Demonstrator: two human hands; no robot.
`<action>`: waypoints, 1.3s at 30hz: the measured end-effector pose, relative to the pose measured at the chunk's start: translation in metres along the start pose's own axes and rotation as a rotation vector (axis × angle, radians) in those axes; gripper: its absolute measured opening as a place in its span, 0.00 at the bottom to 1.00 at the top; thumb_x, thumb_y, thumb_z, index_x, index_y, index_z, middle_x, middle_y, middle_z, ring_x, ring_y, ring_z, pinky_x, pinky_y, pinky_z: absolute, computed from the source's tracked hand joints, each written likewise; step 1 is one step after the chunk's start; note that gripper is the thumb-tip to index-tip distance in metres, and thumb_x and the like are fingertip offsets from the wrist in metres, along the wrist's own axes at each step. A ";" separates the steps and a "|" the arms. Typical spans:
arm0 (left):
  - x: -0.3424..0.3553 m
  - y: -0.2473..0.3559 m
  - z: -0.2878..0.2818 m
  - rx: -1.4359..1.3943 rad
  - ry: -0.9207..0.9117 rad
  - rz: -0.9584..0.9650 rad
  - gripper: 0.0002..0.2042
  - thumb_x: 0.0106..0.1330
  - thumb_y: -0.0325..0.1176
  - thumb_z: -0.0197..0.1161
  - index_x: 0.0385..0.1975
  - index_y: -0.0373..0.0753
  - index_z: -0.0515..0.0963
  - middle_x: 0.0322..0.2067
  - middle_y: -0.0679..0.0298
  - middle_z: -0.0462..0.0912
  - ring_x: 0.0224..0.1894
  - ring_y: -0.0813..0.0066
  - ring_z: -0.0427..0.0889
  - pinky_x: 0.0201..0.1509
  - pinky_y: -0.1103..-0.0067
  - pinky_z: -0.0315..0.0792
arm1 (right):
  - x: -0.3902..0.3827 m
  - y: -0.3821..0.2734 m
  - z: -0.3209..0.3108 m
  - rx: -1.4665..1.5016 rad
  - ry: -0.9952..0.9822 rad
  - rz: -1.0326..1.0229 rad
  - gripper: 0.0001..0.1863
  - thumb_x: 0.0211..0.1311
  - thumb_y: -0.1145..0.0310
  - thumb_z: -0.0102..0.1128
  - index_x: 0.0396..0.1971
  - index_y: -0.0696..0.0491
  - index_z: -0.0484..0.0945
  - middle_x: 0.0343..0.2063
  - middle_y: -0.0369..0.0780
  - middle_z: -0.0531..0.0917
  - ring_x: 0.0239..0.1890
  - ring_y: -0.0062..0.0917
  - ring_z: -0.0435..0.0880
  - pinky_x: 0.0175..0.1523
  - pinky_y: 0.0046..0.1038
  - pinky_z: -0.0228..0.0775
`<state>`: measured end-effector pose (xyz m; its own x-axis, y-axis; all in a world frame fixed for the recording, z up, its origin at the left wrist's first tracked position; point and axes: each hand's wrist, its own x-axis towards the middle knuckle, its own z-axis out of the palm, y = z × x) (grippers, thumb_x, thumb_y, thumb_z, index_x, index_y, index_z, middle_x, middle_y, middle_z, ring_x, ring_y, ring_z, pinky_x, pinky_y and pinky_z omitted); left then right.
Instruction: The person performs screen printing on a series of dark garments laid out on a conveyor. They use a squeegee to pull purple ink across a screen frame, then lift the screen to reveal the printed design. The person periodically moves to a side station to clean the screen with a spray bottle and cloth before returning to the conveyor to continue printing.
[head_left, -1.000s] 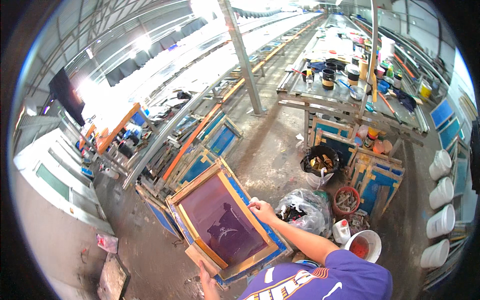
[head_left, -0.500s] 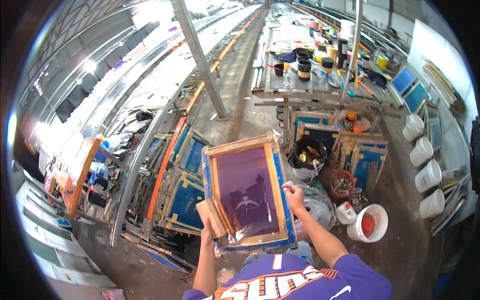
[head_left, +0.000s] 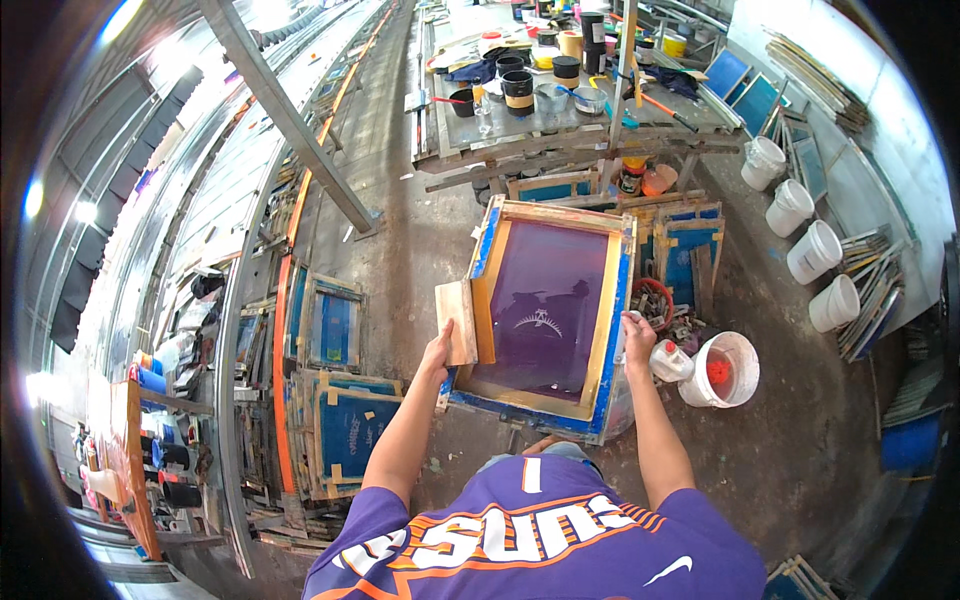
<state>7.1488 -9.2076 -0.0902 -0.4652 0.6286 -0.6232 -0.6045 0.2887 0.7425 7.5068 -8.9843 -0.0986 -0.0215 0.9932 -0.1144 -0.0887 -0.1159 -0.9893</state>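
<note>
A screen-printing frame [head_left: 562, 212] with taped wooden bars is tilted in front of me. Its purple mesh [head_left: 545, 275] carries a small pale arched design near the middle. My left hand [head_left: 437, 356] is closed on a wooden squeegee [head_left: 457, 318], pressed against the frame's left bar; its fingers are partly hidden behind the wood. On the opposite side, my right hand [head_left: 637, 342] grips the frame's right edge, fingers curled round it.
Beside the frame on the right stand a white bucket [head_left: 748, 375] and a white jug [head_left: 670, 360]. Blue screens [head_left: 355, 435] lean at the left by an orange rail [head_left: 282, 400]. Ahead is a table [head_left: 440, 148] with pots, and white buckets [head_left: 815, 250] line the right wall.
My view has turned, and the frame with the squeegee now sits farther right and higher. The squeegee stands more upright along the left bar. Both hands keep their hold.
</note>
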 end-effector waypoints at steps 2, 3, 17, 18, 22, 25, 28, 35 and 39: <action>0.019 0.009 0.009 0.000 -0.024 0.011 0.39 0.61 0.63 0.66 0.61 0.34 0.73 0.53 0.54 0.81 0.54 0.59 0.82 0.59 0.62 0.73 | 0.019 0.000 0.004 0.033 0.037 0.056 0.09 0.63 0.70 0.63 0.38 0.59 0.84 0.35 0.34 0.84 0.39 0.17 0.80 0.48 0.20 0.70; 0.028 0.016 0.012 -0.007 -0.035 -0.011 0.39 0.60 0.63 0.66 0.60 0.35 0.73 0.53 0.54 0.81 0.53 0.59 0.82 0.58 0.61 0.74 | 0.026 0.001 0.006 0.036 0.026 0.062 0.09 0.63 0.70 0.62 0.39 0.59 0.84 0.34 0.33 0.84 0.38 0.16 0.79 0.47 0.20 0.69; 0.175 0.093 0.052 0.023 -0.119 -0.145 0.33 0.64 0.59 0.66 0.54 0.33 0.76 0.47 0.55 0.83 0.45 0.60 0.85 0.50 0.61 0.79 | 0.107 -0.002 0.069 0.031 0.198 0.041 0.07 0.64 0.72 0.63 0.38 0.59 0.83 0.31 0.32 0.82 0.33 0.15 0.78 0.42 0.19 0.68; 0.186 0.100 0.051 0.025 -0.127 -0.168 0.33 0.64 0.59 0.65 0.54 0.33 0.76 0.47 0.56 0.83 0.46 0.60 0.85 0.50 0.61 0.79 | 0.109 0.001 0.079 0.018 0.207 0.046 0.07 0.63 0.73 0.63 0.38 0.59 0.83 0.32 0.32 0.83 0.34 0.15 0.78 0.43 0.19 0.69; 0.226 0.123 0.055 0.064 -0.151 -0.146 0.33 0.65 0.58 0.65 0.56 0.33 0.75 0.48 0.56 0.83 0.47 0.60 0.84 0.51 0.63 0.78 | 0.138 0.020 0.098 -0.079 0.242 0.021 0.11 0.62 0.71 0.64 0.41 0.60 0.84 0.36 0.36 0.86 0.39 0.19 0.81 0.47 0.22 0.72; 0.265 0.135 0.034 0.055 -0.177 -0.152 0.33 0.65 0.58 0.64 0.58 0.34 0.74 0.50 0.56 0.83 0.49 0.61 0.83 0.53 0.63 0.77 | 0.149 0.034 0.124 0.005 0.253 0.047 0.11 0.61 0.70 0.65 0.40 0.60 0.84 0.36 0.35 0.85 0.38 0.19 0.81 0.47 0.22 0.72; 0.273 0.158 0.034 0.115 -0.191 -0.187 0.33 0.65 0.58 0.64 0.58 0.33 0.74 0.51 0.56 0.82 0.50 0.61 0.83 0.53 0.63 0.77 | 0.150 0.049 0.143 -0.006 0.310 0.056 0.08 0.62 0.73 0.64 0.39 0.59 0.83 0.34 0.33 0.84 0.36 0.16 0.80 0.44 0.18 0.70; 0.322 0.205 0.012 0.217 -0.179 -0.146 0.34 0.67 0.58 0.62 0.59 0.33 0.72 0.51 0.56 0.82 0.50 0.62 0.83 0.53 0.67 0.78 | 0.168 0.066 0.207 -0.119 0.291 -0.049 0.11 0.58 0.69 0.66 0.39 0.58 0.86 0.36 0.38 0.88 0.42 0.22 0.84 0.51 0.25 0.72; 0.352 0.216 0.005 0.165 -0.186 -0.190 0.37 0.68 0.58 0.60 0.64 0.31 0.66 0.56 0.52 0.78 0.54 0.58 0.81 0.56 0.64 0.78 | 0.181 0.082 0.229 -0.266 0.337 -0.008 0.10 0.58 0.72 0.66 0.38 0.59 0.85 0.37 0.38 0.88 0.42 0.21 0.83 0.51 0.24 0.72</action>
<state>6.8579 -8.9200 -0.1482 -0.2186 0.6688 -0.7106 -0.5488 0.5178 0.6562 7.2675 -8.8163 -0.1801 0.3083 0.9474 -0.0859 0.1736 -0.1448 -0.9741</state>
